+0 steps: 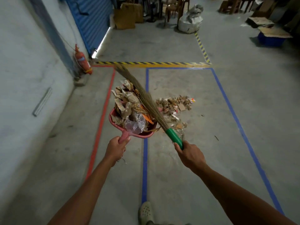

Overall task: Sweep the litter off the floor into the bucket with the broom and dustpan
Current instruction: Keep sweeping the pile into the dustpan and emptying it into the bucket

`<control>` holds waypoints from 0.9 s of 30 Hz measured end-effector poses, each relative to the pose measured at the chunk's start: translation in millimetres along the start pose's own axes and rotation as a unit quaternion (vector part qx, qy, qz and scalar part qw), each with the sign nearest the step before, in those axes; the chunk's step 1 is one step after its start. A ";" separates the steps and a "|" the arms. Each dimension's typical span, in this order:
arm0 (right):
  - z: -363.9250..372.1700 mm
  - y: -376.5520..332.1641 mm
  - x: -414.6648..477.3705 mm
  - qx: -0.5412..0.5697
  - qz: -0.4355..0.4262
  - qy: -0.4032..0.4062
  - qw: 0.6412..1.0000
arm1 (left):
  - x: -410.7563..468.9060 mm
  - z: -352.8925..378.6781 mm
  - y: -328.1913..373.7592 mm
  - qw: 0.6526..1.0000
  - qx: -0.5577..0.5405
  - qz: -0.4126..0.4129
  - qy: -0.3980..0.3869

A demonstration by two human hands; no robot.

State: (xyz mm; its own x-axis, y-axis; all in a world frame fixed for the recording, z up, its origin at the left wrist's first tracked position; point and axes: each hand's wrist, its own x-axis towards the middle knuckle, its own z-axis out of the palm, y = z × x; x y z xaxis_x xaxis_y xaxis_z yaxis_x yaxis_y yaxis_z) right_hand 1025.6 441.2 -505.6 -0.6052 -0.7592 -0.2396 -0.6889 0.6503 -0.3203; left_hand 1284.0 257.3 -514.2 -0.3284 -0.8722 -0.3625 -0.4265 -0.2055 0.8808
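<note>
My left hand (115, 147) grips the handle of a pink-red dustpan (113, 118), held above the floor and heaped with torn cardboard, paper and clear plastic. My right hand (189, 154) grips the green handle of a grass broom (142, 96), whose bristles lie across the load on the pan and point away to the upper left. A pile of litter (175, 105) of cardboard scraps and paper bits lies on the concrete floor inside the blue-taped rectangle, just right of the pan. No bucket is clearly visible; a blue tub (270, 40) under cardboard sits far right.
A red fire extinguisher (82, 60) stands by the left wall near a blue roller shutter (90, 18). Yellow-black hazard tape (151, 63) crosses the floor. A white sack (190, 20), chairs and cardboard boxes stand at the back. My shoe (146, 212) is at the bottom.
</note>
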 end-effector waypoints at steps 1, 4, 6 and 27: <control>1.7 -4.8 -5.9 -0.001 -0.017 -0.005 1.000 | -12.7 -6.7 -7.9 1.000 -0.009 -0.007 0.013; 6.6 -17.6 -27.6 -0.003 -0.070 -0.021 0.997 | -57.8 -24.1 -26.5 0.997 -0.026 -0.021 0.063; 11.6 -26.2 -42.5 -0.011 -0.097 -0.042 0.994 | -89.4 -34.3 -40.5 0.994 -0.033 -0.036 0.094; 133.4 -176.5 -234.8 -0.103 -0.359 -0.164 0.913 | -389.0 -177.0 -232.5 0.910 -0.124 -0.161 0.362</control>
State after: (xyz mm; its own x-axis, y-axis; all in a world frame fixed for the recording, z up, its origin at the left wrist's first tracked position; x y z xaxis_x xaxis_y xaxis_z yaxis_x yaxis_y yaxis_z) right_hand 1342.6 500.8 -515.1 0.1607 -0.9379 -0.3073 -0.9418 -0.0526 -0.3320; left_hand 1660.0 565.8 -524.1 0.4586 -0.7948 -0.3975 -0.1693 -0.5173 0.8389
